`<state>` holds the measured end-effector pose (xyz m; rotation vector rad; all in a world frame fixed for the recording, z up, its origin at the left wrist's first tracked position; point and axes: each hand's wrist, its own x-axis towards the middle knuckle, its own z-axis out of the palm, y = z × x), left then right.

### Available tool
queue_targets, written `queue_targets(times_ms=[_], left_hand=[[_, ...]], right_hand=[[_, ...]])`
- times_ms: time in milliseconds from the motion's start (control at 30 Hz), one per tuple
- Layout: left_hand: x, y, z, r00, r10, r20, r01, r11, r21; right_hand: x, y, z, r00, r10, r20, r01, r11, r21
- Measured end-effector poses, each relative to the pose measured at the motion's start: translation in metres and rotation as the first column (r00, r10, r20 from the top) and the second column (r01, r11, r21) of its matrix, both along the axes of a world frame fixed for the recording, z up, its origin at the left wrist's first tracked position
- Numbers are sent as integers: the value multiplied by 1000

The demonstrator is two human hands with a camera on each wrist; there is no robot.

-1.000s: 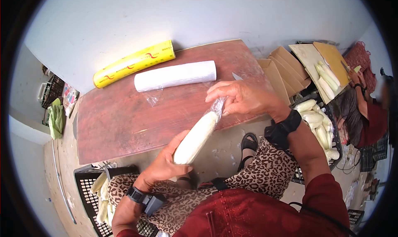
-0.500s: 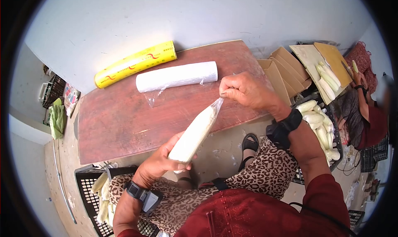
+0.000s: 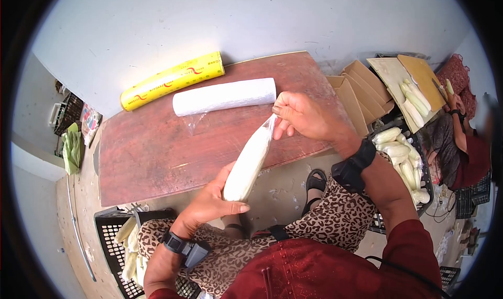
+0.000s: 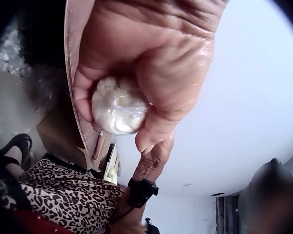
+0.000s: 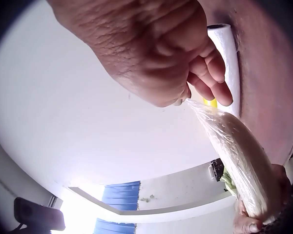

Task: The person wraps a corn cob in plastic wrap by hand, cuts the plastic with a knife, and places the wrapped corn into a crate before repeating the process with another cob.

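Note:
In the head view, a pale ear of corn in its husk [image 3: 247, 165], wrapped in clear cling film, slants up over the table's near edge. My left hand [image 3: 210, 200] grips its thick lower end, fingers behind it and thumb across the front. The left wrist view shows that round butt end [image 4: 118, 108] covered by shiny film inside the curled palm. At the narrow top, my right hand [image 3: 305, 115] pinches the gathered film tail [image 3: 273, 120] between thumb and forefinger. Seen from the right wrist, the film [image 5: 201, 110] is drawn tight into a twisted point.
On the red-brown table [image 3: 152, 163] lie a white film roll [image 3: 225, 96] and a yellow printed roll [image 3: 173, 80]. Black crates with more corn stand at left [image 3: 111, 241] and right [image 3: 427, 181]. Cardboard boxes [image 3: 361, 95] stand beside the table; another person [image 3: 463, 136] works at far right.
My right hand has closed on the film tail and pulled it into a point, then shifted slightly left. The corn has tilted more upright, with my left hand still around its base.

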<state>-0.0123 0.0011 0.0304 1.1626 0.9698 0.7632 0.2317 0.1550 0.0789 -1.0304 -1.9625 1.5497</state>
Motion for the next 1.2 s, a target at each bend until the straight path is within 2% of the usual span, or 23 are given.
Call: queue_targets(times_ms=[100,200,300,400,600,700,833,933,1033,1133,1200], left_hand=[[-2,3,-5,998,-58,-5,58,998,20],[-2,5,-17,943,81,324,-3,972,-233],[-2,13,-22,914,182,362,-72,952,-297],[-6,18,-29,911,215,352,-97,941,-324],[1,23,-20,898,74,434,61,955,-289],[0,24,-29,896,-17,443,168,938,-304],[16,25,-39,885,78,458,86,941,-326],[22,26,-30,835,83,544,154,914,-376],[17,26,-45,825,133,550,139,895,-424],[11,26,-52,837,227,498,60,866,-496],[4,29,-64,800,214,560,119,859,-498]], right_hand=[[-3,2,-5,998,-38,-44,38,999,-15],[-5,3,-3,995,-65,-74,65,998,-11],[-5,4,-3,992,-85,-98,84,996,-10],[-5,3,-3,991,-95,-97,94,995,-11],[-5,-1,-4,987,-97,-128,99,995,8],[-6,-3,-3,987,-103,-126,105,994,12],[-7,-5,-7,990,-91,-109,94,995,28],[-11,-9,-8,986,-97,-135,97,995,-5],[-10,-9,-7,983,-100,-155,101,995,-6],[-10,-10,-5,982,-112,-152,119,992,37],[-10,-10,-5,981,-120,-152,135,987,90]])
